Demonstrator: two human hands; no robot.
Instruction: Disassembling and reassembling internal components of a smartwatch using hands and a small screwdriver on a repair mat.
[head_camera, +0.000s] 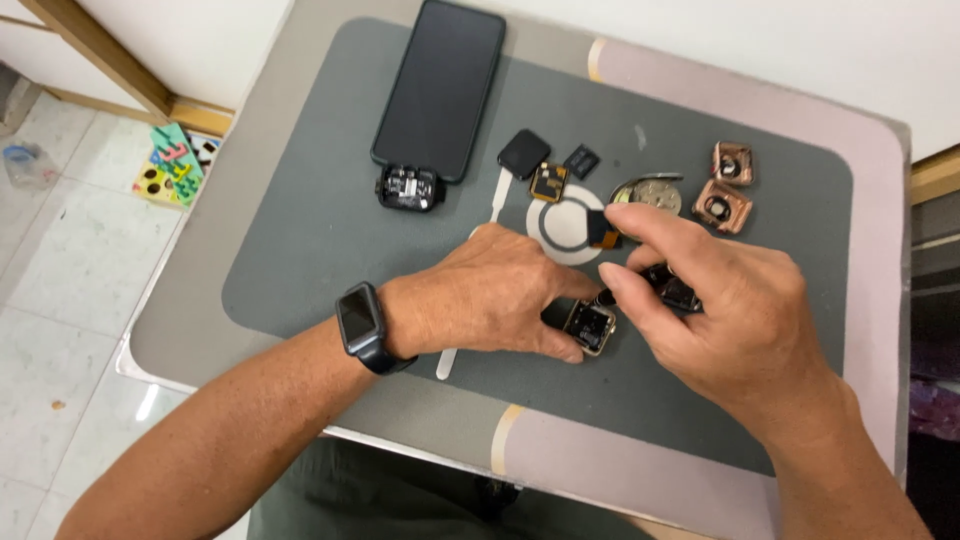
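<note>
- Grey mat (300, 260) on the bench (850, 300): a dark phone (440, 85) lies at the far left, a small black module (408, 187) touching its near end.
- Left hand (490, 295): fingers curled, pinning the opened watch case (588, 326) to the mat.
- Right hand (730, 310): thumb and forefinger pinched on a small dark part (603, 229) above the case; disassembly appears under way, and the next move calls for a fine, steady pull.
- Two copper coils (728, 185) lie at far right.

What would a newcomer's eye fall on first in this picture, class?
First, the left hand and right hand meeting mid-mat over a small opened watch case. Next, the large black phone lying at the top of the grey mat, and two copper-coloured square parts at upper right.
</note>
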